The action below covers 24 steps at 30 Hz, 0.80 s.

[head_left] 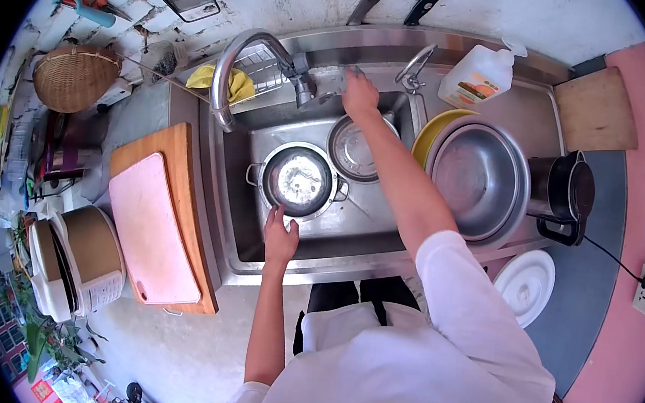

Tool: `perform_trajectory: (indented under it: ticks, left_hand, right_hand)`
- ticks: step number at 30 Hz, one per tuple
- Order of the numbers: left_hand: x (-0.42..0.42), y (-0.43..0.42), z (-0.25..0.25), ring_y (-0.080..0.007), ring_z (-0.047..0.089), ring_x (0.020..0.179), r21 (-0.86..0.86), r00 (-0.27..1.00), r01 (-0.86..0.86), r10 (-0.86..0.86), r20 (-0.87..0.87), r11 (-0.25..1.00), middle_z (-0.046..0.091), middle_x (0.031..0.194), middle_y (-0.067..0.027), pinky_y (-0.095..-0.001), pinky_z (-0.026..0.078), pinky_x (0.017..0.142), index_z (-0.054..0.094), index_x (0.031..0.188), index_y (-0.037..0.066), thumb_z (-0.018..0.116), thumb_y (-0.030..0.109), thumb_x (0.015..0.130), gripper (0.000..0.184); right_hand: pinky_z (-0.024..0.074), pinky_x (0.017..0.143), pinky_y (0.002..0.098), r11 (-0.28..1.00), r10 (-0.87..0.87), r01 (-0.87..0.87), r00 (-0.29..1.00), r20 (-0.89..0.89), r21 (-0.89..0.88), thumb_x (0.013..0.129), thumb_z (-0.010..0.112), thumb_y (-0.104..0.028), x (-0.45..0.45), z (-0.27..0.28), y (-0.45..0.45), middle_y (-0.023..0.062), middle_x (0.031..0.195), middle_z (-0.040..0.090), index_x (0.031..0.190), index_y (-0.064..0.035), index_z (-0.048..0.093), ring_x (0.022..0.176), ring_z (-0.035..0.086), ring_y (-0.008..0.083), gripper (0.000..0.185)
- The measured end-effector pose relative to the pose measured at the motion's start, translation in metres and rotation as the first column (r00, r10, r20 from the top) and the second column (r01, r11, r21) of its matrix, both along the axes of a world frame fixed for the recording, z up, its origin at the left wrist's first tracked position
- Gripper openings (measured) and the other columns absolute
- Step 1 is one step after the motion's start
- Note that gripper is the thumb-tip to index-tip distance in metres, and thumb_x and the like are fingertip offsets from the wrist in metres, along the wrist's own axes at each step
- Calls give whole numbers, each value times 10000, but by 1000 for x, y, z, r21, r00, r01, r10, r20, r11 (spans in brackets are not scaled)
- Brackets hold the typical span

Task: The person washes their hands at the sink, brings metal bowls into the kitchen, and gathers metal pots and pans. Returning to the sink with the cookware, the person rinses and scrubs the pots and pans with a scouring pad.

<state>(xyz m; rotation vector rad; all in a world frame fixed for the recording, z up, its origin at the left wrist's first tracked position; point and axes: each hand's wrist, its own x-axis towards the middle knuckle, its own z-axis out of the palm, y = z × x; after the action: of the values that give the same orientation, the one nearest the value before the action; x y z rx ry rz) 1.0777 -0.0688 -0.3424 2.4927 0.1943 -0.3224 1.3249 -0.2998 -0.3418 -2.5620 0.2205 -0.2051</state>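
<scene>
My left hand (280,238) is at the near side of a two-handled steel pot (297,180). Its fingers are stretched and slightly apart at the pot's rim; whether they touch it I cannot tell. The pot sits upright in the steel sink (368,214), its inside bright and shiny. Beyond it, my right hand (360,96) reaches to the back of the sink, just right of the tap (302,79). Its fingers look extended, somewhat blurred, with nothing visible in them. Partly under my right forearm lies a round, shiny lid-like piece (352,148).
Right of the sink stand stacked metal basins (476,181), a yellow bowl (430,134), a white jug (478,77) and a black kettle (564,194). Left are a pink cutting board (153,228) on a wooden board (203,268) and a yellow cloth (233,84). Knives hang behind.
</scene>
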Motion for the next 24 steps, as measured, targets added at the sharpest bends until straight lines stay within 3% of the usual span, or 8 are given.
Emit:
perform_trajectory:
  ticks: [3,6,8,10,14,17,19,24]
  left_hand:
    - [-11,-3,14,-351,436,1101,-99,997,-10,17,70,995,459,1175,-218,-375,340,939,473,1135,-15,501,103,787,369]
    - [-27,-4,11,-308,518,985,-270,990,-98,121,71,958,538,1065,-180,-347,392,858,517,1080,-7,489,61,789,300]
    - [-30,-11,10,-244,545,936,-364,954,-300,269,-134,882,562,1022,-155,-317,421,795,529,1074,-3,474,47,796,288]
    - [-23,-33,32,-174,556,885,-475,955,-297,267,-132,829,570,972,-118,-276,432,759,533,1066,-4,425,-9,791,296]
    - [9,-83,51,-176,558,885,-653,981,-103,186,59,750,557,992,-109,-277,430,779,489,1071,-21,417,-34,782,298]
    - [51,-135,58,-173,558,883,-634,994,50,-102,-46,772,538,1050,-136,-276,438,768,457,1140,4,494,55,812,334]
    - [74,-151,33,-202,573,862,-479,959,258,-283,21,839,535,1072,-170,-295,456,718,431,1175,12,516,129,812,391]
    - [95,-132,26,-342,541,933,-170,967,249,-254,-6,953,545,1044,-220,-376,410,822,474,1134,-28,500,186,785,410]
  right_hand:
    - [397,846,395,991,67,-97,960,-272,-98,685,614,-160,-6,-24,-5,170,1041,521,1028,-22,565,1026,466,323,374]
    - [449,738,390,953,-214,198,976,46,228,641,647,-247,-61,-48,6,220,876,569,904,-2,609,907,535,336,362]
    - [503,667,365,625,-258,393,919,-297,674,699,609,-209,-93,-91,12,215,1028,545,1098,29,488,847,577,326,480]
    - [538,657,481,-194,74,555,830,-552,809,781,475,-16,-136,-84,20,194,1053,497,1225,-19,243,740,593,329,501]
    - [540,502,434,43,79,761,643,-762,647,718,474,48,-203,-152,42,115,745,526,981,-118,421,615,582,240,315]
    - [518,647,386,649,93,405,798,-595,644,770,475,-252,-237,-125,44,139,822,596,827,-32,599,698,601,288,258]
    - [499,711,384,785,52,231,900,-432,575,770,484,-301,-237,-112,38,151,879,612,865,-28,613,750,606,297,317]
    - [450,777,422,951,-39,234,737,-675,200,775,474,-331,-244,-76,24,189,888,614,834,-7,628,874,580,329,363]
